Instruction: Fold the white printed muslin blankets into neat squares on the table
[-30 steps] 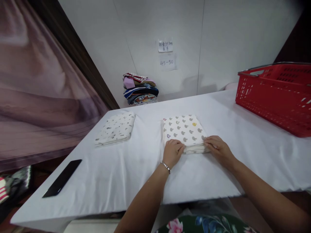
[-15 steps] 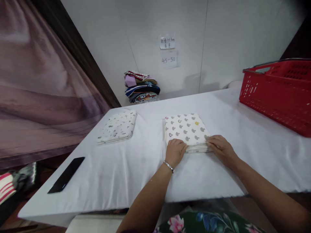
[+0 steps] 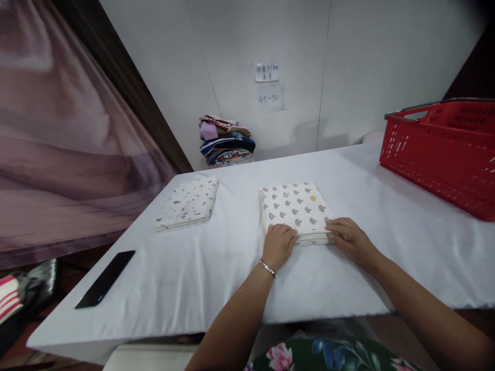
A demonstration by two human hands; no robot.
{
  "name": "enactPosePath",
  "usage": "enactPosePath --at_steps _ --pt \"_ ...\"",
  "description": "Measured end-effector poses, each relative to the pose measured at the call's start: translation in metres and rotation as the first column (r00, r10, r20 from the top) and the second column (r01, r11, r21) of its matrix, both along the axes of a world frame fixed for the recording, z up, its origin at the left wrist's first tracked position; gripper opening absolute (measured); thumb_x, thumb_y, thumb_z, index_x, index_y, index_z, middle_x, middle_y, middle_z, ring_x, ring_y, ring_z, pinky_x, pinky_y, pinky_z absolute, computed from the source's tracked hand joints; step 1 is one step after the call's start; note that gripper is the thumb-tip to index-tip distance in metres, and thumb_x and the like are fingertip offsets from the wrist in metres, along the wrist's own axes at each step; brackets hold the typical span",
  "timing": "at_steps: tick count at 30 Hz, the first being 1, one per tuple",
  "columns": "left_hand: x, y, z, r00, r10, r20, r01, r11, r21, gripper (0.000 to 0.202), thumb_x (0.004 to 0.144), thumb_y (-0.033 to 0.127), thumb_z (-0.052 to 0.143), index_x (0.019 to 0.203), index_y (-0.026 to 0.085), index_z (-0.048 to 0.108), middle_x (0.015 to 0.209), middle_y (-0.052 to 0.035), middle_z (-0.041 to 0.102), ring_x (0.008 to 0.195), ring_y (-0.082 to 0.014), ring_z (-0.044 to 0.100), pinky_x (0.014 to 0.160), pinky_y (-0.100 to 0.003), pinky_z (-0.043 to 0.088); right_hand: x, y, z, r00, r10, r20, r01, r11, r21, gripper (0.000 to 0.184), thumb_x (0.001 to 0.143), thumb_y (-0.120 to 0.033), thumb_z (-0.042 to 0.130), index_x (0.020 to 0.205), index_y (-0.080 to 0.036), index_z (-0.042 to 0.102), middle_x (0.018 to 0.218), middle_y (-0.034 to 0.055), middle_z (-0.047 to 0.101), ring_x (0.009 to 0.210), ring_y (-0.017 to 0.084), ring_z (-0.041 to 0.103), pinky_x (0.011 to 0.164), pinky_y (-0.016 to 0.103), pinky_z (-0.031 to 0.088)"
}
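A folded white cloth (image 3: 296,206) with grey, yellow and other coloured mushroom-like prints lies on the white-covered table in front of me. Its layered near edge faces me. My left hand (image 3: 279,244), with a silver bracelet at the wrist, grips the near left corner, fingers closed on top. At the near right corner, my right hand (image 3: 350,238) pinches the layers between thumb and fingers. To the left rests a second folded white cloth (image 3: 189,202) with small dark prints, apart from both hands.
A black phone-like slab (image 3: 106,278) lies near the table's left edge. The red plastic basket (image 3: 441,154) stands at the right. Against the wall is a stack of folded fabrics (image 3: 227,141). A white tablecloth (image 3: 232,288) covers the table; a pink curtain (image 3: 77,129) hangs at left.
My right fingers have shifted slightly over the near right corner, and the near-edge layers look closer together. The left hand stays at its corner; the view has tilted slightly.
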State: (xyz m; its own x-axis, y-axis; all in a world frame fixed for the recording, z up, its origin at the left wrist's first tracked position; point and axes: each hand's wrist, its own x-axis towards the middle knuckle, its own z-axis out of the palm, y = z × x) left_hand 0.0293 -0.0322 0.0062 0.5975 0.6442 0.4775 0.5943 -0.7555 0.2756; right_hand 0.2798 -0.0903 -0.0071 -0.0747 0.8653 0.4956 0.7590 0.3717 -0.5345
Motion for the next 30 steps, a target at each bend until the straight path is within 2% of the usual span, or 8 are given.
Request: enactPosePath --at_steps 6,10,13,16,19,22,26,30 --pt "-0.001 -0.002 0.004 1.0 -0.017 -0.015 0.016 1.0 -0.021 0.014 0.086 0.029 0.051 0.093 0.022 0.061 0.091 -0.0024 0.06 0.088 -0.0171 0.05 0.079 -0.034 0.037 0.003 0.002 -0.006 1.0 -0.003 0.009 0.003 0.999 0.05 0.018 0.085 -0.033 0.05 0.094 -0.027 0.064 0.097 0.0049 0.061 0.093 0.021 0.054 0.083 0.04 0.043" --pt "-0.001 -0.002 0.005 1.0 -0.022 -0.003 0.022 0.999 -0.044 0.013 0.086 0.027 0.05 0.089 0.022 0.062 0.089 -0.0021 0.06 0.087 -0.0168 0.05 0.078 -0.034 0.037 -0.002 -0.001 0.003 0.999 -0.024 -0.044 0.021 0.997 -0.07 0.022 0.084 -0.039 0.05 0.092 -0.026 0.066 0.1 0.0062 0.061 0.095 0.023 0.054 0.079 0.038 0.046" --pt "-0.001 -0.002 0.005 1.0 -0.03 -0.001 0.03 0.998 -0.055 0.013 0.087 0.026 0.049 0.087 0.022 0.062 0.088 -0.0022 0.06 0.087 -0.0167 0.05 0.078 -0.034 0.036 -0.003 0.004 0.016 0.984 -0.095 -0.15 0.067 0.98 -0.186 0.027 0.082 -0.045 0.049 0.089 -0.025 0.066 0.103 0.0064 0.061 0.095 0.023 0.055 0.065 0.031 0.048" --pt "-0.003 -0.002 0.007 0.999 -0.049 0.0 0.049 0.998 -0.049 0.013 0.085 0.029 0.052 0.09 0.022 0.061 0.09 -0.0023 0.059 0.088 -0.0171 0.05 0.079 -0.034 0.036 0.003 0.029 0.024 0.953 -0.242 -0.182 0.192 0.947 -0.256 0.034 0.08 -0.048 0.048 0.095 -0.023 0.064 0.106 0.0067 0.062 0.093 0.023 0.057 0.065 0.029 0.048" --pt "-0.005 -0.005 0.01 0.997 -0.075 -0.014 0.074 0.996 -0.043 0.034 0.075 0.041 0.064 0.103 0.023 0.057 0.098 -0.0036 0.058 0.092 -0.0199 0.049 0.081 -0.036 0.036 0.012 0.068 0.023 0.909 -0.398 -0.122 0.321 0.857 -0.404 0.045 0.077 -0.046 0.051 0.113 -0.02 0.058 0.109 0.0076 0.061 0.09 0.021 0.059 0.076 0.031 0.047" --pt "-0.004 -0.009 0.013 0.996 -0.07 -0.061 0.068 0.997 -0.024 0.044 0.071 0.036 0.068 0.111 0.024 0.052 0.103 -0.0038 0.057 0.096 -0.0212 0.048 0.084 -0.038 0.035 0.015 0.106 0.021 0.903 -0.427 -0.043 0.341 0.774 -0.534 0.061 0.076 -0.047 0.052 0.128 -0.016 0.046 0.106 0.0093 0.062 0.089 0.022 0.06 0.08 0.033 0.046" --pt "0.001 -0.011 0.012 0.993 -0.035 -0.115 0.037 0.999 0.016 0.028 0.078 0.018 0.057 0.106 0.023 0.054 0.099 -0.0028 0.058 0.095 -0.019 0.049 0.085 -0.038 0.035 0.01 0.135 0.022 0.916 -0.399 -0.036 0.313 0.768 -0.558 0.071 0.071 -0.049 0.06 0.131 -0.015 0.043 0.108 0.0118 0.062 0.094 0.026 0.06 0.083 0.034 0.044" --pt "-0.008 0.004 0.011 0.996 0.03 -0.082 -0.025 0.997 0.067 0.026 0.081 0.012 0.05 0.101 0.027 0.057 0.095 -0.0006 0.061 0.093 -0.0178 0.05 0.095 -0.044 0.029 0.0 0.131 0.02 0.91 -0.412 -0.046 0.322 0.771 -0.55 0.076 0.07 -0.043 0.062 0.135 -0.014 0.037 0.116 0.0141 0.058 0.103 0.027 0.056 0.087 0.034 0.044"
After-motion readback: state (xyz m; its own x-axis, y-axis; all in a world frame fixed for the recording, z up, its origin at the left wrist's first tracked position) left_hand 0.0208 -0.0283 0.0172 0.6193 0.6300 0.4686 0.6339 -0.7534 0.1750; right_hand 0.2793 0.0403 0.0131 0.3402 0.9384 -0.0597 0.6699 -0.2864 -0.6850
